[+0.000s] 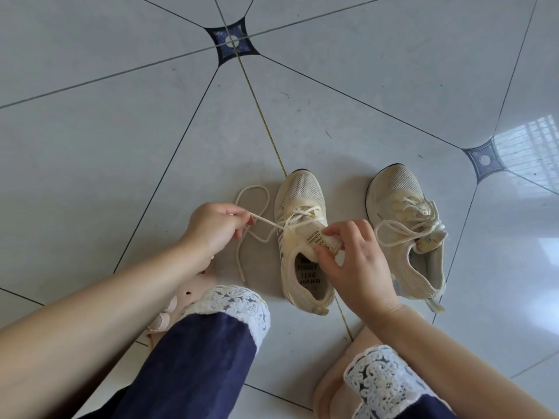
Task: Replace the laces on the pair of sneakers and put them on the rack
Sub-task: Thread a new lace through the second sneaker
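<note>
Two small beige mesh sneakers stand side by side on the tiled floor, toes pointing away from me. My left hand [213, 225] pinches a cream lace [263, 223] that runs taut into the upper eyelets of the left sneaker [302, 237]; the lace's loose end loops on the floor to the sneaker's left. My right hand [354, 261] grips that sneaker's tongue, which carries a printed label. The right sneaker [408, 234] stands untouched, its cream lace threaded loosely and draped across the tongue.
Glossy pale floor tiles [121, 131] with dark diagonal lines spread all around. My legs in navy trousers with white lace cuffs [233, 303] and pink slippers [172, 306] fill the bottom of the view. No rack is in view.
</note>
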{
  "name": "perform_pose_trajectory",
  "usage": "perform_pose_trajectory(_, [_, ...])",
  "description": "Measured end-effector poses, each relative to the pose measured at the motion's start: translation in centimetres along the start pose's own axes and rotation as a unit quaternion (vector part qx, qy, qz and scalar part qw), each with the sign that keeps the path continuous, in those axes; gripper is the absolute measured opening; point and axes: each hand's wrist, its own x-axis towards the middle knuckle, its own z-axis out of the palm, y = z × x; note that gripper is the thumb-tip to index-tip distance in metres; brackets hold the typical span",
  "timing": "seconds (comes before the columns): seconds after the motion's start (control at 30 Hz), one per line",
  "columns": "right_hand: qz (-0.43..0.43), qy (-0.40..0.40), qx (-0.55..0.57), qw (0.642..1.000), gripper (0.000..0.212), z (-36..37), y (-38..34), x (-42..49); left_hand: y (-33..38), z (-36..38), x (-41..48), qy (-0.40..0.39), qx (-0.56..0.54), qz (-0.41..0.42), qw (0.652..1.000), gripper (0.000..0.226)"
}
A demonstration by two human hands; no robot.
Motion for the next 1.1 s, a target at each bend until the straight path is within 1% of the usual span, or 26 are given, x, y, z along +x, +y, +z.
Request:
perform_pose_trajectory(0.07, [-0.005, 0.002, -0.003, 1.000, 0.024, -0.3, 0.0, 0.1, -0.4, -0.3, 0.0, 0.000, 0.010, 0.002, 1.000, 0.025])
perform_pose_trajectory(0.13, [-0.015, 0.001, -0.013, 1.000, 0.024, -0.4, 0.0, 0.0, -0.7, -0.4, -0.1, -0.038, 0.023, 0.009, 0.999, 0.023])
perform_pose_trajectory(0.23, [-0.045, 0.001, -0.032, 0.998, 0.025, -0.2, -0.2, -0.3, -1.1, -0.4, -0.2, -0.088, 0.104, 0.025, 0.990, 0.024])
perform_pose_trajectory(0.3, [-0.075, 0.000, -0.053, 0.996, 0.025, -0.1, -0.3, -0.4, -1.2, -0.1, -0.2, -0.149, 0.176, 0.027, 0.973, 0.021])
perform_pose_trajectory(0.33, [-0.086, -0.002, -0.064, 0.994, 0.024, -0.1, -0.3, -0.4, -1.3, 0.1, -0.1, -0.188, 0.200, 0.018, 0.962, 0.015])
perform_pose_trajectory(0.37, [-0.093, -0.003, -0.070, 0.993, 0.023, -0.2, -0.3, -0.4, -1.4, 0.3, -0.1, -0.220, 0.207, 0.005, 0.953, 0.014])
perform_pose_trajectory(0.4, [-0.095, -0.004, -0.074, 0.993, 0.023, -0.2, -0.3, -0.4, -1.4, 0.5, -0.2, -0.238, 0.189, -0.010, 0.953, 0.020])
perform_pose_trajectory(0.43, [-0.093, -0.006, -0.075, 0.993, 0.022, -0.2, -0.3, -0.4, -1.4, 0.7, -0.3, -0.242, 0.139, -0.034, 0.960, 0.025])
perform_pose_trajectory(0.5, [-0.092, -0.011, -0.079, 0.993, 0.021, -0.1, -0.4, -0.4, -1.3, 1.3, -0.1, -0.219, -0.001, -0.115, 0.969, 0.038])
perform_pose_trajectory(0.53, [-0.094, -0.013, -0.078, 0.992, 0.020, -0.1, -0.4, -0.4, -1.1, 1.6, 0.1, -0.201, -0.059, -0.163, 0.964, 0.043])
perform_pose_trajectory(0.6, [-0.097, -0.017, -0.074, 0.992, 0.020, -0.1, -0.4, -0.3, -0.6, 2.3, 0.4, -0.166, -0.145, -0.242, 0.945, 0.042])
perform_pose_trajectory(0.67, [-0.095, -0.023, -0.074, 0.992, 0.019, -0.2, -0.4, -0.2, 0.1, 2.9, 0.6, -0.137, -0.233, -0.295, 0.917, 0.034])
perform_pose_trajectory(0.7, [-0.094, -0.027, -0.074, 0.992, 0.019, -0.2, -0.4, -0.2, 0.4, 3.1, 0.7, -0.126, -0.259, -0.306, 0.908, 0.031])
perform_pose_trajectory(0.8, [-0.092, -0.036, -0.072, 0.993, 0.018, -0.1, -0.4, -0.2, 1.1, 3.4, 1.0, -0.095, -0.315, -0.298, 0.896, 0.023])
perform_pose_trajectory(0.9, [-0.090, -0.037, -0.067, 0.993, 0.017, -0.1, -0.2, -0.2, 2.0, 3.4, 1.7, -0.072, -0.362, -0.253, 0.894, 0.015])
perform_pose_trajectory(0.97, [-0.087, -0.040, -0.065, 0.993, 0.017, -0.1, -0.2, -0.2, 3.2, 3.2, 2.1, -0.050, -0.411, -0.217, 0.884, 0.008])
perform_pose_trajectory(1.07, [-0.085, -0.051, -0.045, 0.994, 0.012, -0.2, -0.2, 0.0, 5.7, 2.5, 2.4, -0.036, -0.489, -0.165, 0.856, 0.012])
perform_pose_trajectory(1.1, [-0.069, -0.059, -0.022, 0.996, 0.009, -0.3, -0.3, 0.4, 6.5, 2.2, 2.3, -0.043, -0.497, -0.142, 0.855, 0.014])
